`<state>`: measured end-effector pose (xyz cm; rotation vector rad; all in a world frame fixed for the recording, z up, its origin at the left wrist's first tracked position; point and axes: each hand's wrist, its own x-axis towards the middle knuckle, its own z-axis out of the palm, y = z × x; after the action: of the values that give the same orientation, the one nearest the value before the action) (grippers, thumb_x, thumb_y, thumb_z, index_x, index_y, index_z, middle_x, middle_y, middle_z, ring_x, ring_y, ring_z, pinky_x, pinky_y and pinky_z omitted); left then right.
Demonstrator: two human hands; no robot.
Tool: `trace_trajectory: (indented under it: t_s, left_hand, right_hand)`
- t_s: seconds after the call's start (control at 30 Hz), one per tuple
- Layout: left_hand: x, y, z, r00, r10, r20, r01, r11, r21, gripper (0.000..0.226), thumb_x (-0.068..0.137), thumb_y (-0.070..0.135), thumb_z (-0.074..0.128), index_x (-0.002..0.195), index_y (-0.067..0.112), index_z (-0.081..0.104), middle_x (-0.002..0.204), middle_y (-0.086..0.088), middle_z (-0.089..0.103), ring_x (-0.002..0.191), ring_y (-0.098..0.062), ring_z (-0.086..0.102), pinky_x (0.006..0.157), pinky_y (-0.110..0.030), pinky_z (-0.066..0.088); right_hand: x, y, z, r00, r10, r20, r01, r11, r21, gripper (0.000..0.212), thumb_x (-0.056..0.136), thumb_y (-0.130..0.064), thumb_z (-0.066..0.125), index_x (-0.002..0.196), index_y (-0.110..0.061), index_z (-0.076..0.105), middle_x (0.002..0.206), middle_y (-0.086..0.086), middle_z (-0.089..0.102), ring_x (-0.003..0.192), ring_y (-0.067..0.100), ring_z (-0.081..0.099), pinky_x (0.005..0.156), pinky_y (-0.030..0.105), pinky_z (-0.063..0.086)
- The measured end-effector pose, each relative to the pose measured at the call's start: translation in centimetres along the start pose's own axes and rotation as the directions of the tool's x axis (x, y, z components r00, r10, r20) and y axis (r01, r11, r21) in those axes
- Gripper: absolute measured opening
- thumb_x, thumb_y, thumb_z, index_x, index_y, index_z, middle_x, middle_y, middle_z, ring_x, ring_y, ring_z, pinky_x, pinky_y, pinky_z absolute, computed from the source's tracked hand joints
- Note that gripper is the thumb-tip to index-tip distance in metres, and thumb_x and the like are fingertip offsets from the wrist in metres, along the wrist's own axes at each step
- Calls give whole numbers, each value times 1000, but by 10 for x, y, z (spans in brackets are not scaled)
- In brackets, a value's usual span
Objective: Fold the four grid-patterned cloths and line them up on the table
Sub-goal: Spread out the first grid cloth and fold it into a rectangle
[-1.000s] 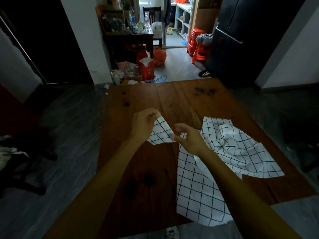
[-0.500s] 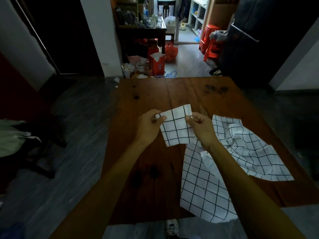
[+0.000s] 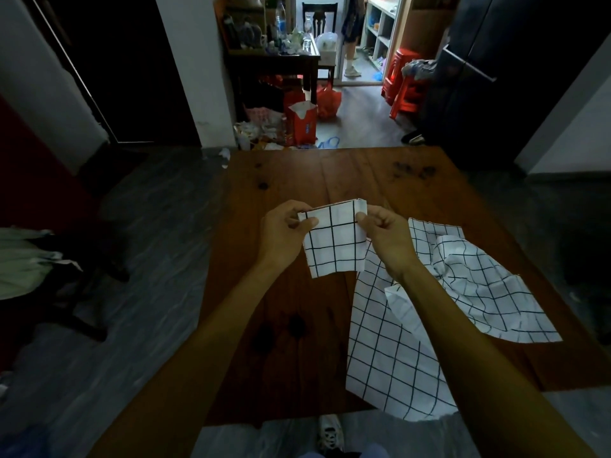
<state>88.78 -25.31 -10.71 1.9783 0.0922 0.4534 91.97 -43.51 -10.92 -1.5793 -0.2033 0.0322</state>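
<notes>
We can read no writing. Our left hand point(image 3: 284, 231) and right hand point(image 3: 385, 233) pinch the folded cloth point(image 3: 334, 241) above the table point(image 3: 330, 173); its far half lies bare.

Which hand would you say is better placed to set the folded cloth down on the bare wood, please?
Probably the left hand: it pinches the folded cloth over bare table, while the unfolded cloths lie under the right hand.
</notes>
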Motion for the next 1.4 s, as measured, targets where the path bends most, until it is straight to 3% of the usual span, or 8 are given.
trace_trajectory:
  t_s: [0.17,0.3,0.53,0.9,1.03,1.13,1.27,1.4]
  left_hand:
    - [1,0,-2,1000,19,7,-19,1000,-10,14,82,11,71,90,20,65,91,10,64,84,-7,63,76,-24,55]
    - [1,2,-4,1000,-2,4,2,1000,-25,16,81,11,72,91,22,65,88,13,63,83,-8,63,71,-15,53]
    - [1,1,-7,1000,-19,-9,18,998,-60,18,83,9,69,101,15,68,90,9,66,82,4,62,70,-7,50]
    - [3,-3,-8,999,-38,-16,37,998,-59,18,85,8,66,102,13,69,101,0,69,93,-7,64,83,-19,52]
    - [5,-7,-3,996,-86,-26,84,994,-67,24,86,10,66,108,19,66,108,5,66,104,-8,62,89,-23,51]
    - [7,-6,5,995,93,19,-95,984,148,38,87,18,66,125,16,59,125,4,58,113,-1,48,94,-19,42]
    - [14,7,19,919,341,199,-383,893,238,30,87,29,62,111,13,68,110,-2,70,98,-13,63,91,-40,49]
    - [19,10,23,906,349,239,-398,896,199,12,88,19,65,93,14,75,89,3,73,75,-1,61,77,-21,48]
  right_hand:
    - [-1,-3,-2,998,-55,-12,54,998,-14,25,96,-13,53,115,-1,66,99,1,71,89,9,69,71,18,53]
    - [0,-2,-4,997,-71,-8,71,996,-46,25,97,-13,53,113,0,66,99,8,71,87,13,69,72,22,53]
    - [0,1,-6,998,-66,-9,65,997,-50,23,97,-10,52,111,2,66,81,-7,68,74,-1,64,70,19,51]
    - [3,8,-11,997,-78,-25,78,997,-18,24,95,-10,56,112,2,66,97,8,71,90,12,69,78,24,54]
    - [4,12,-10,995,-88,-48,87,996,-31,22,94,-7,57,110,4,66,92,4,71,83,3,68,72,17,52]
    - [5,17,-6,992,-129,-10,128,988,-83,21,92,-8,59,105,6,68,94,11,71,87,13,68,78,28,54]
    - [5,18,2,979,-195,58,201,970,-137,17,92,-10,60,102,-2,71,98,8,72,89,10,68,81,24,52]
    - [6,15,4,971,-223,82,235,954,-186,15,90,-10,63,100,-5,72,99,5,72,93,9,68,82,19,51]
